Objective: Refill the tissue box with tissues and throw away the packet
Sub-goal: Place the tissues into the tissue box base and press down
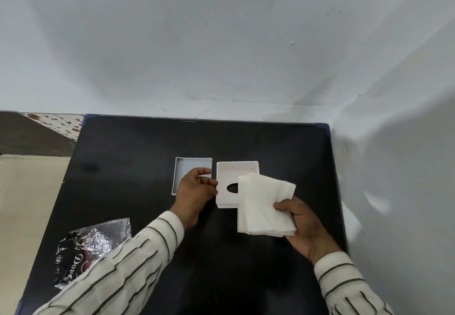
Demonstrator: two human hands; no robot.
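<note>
On the black table (147, 157) lie two white box halves side by side: a shallow tray-like half (189, 167) on the left and the half with an oval slot (231, 179) on the right, its inside facing up. My right hand (302, 223) grips a thick stack of white tissues (263, 206), held over the slotted half's near right corner. My left hand (197, 189) hovers between the two halves, fingers loosely curled at the slotted half's left edge, holding nothing I can see. The crumpled, shiny plastic packet (86, 243) lies at the near left.
The table stands in a corner, with a grey wall (221, 43) behind it and another along its right edge. Pale floor (24, 204) shows beyond the table's left edge. Bare tabletop lies between my arms.
</note>
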